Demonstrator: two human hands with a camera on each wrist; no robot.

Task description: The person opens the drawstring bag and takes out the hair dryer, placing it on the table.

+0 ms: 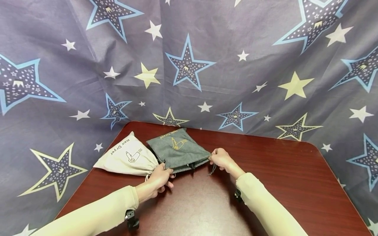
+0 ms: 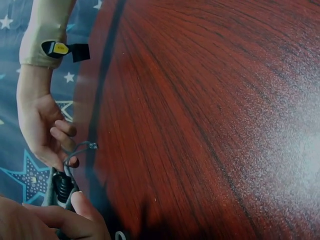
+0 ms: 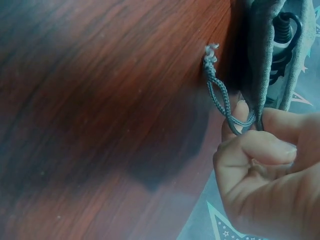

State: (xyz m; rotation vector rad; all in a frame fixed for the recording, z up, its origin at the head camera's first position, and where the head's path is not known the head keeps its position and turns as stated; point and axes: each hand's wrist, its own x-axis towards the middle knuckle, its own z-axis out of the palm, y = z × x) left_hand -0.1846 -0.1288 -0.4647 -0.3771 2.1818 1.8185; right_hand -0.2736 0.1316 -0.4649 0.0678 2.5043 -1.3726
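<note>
A dark grey drawstring bag (image 1: 180, 147) printed "Hair Dryer" lies on the table with its mouth toward me. My right hand (image 1: 221, 159) pinches the right corner of the mouth, beside a knotted grey drawstring (image 3: 220, 97). My left hand (image 1: 157, 180) grips the mouth's left corner; in the left wrist view its thumb lies along the fabric edge. The mouth gapes, and a black ribbed cord (image 3: 282, 30) shows inside; the rest of the contents is hidden. Left of it lies a cream drawstring bag (image 1: 127, 157), its gathered neck next to my left hand.
Both bags lie on a dark red-brown wooden table (image 1: 280, 173) toward its far left. A grey curtain (image 1: 206, 108) with star prints hangs behind the table's back edge. Straps with small devices sit on both sleeves.
</note>
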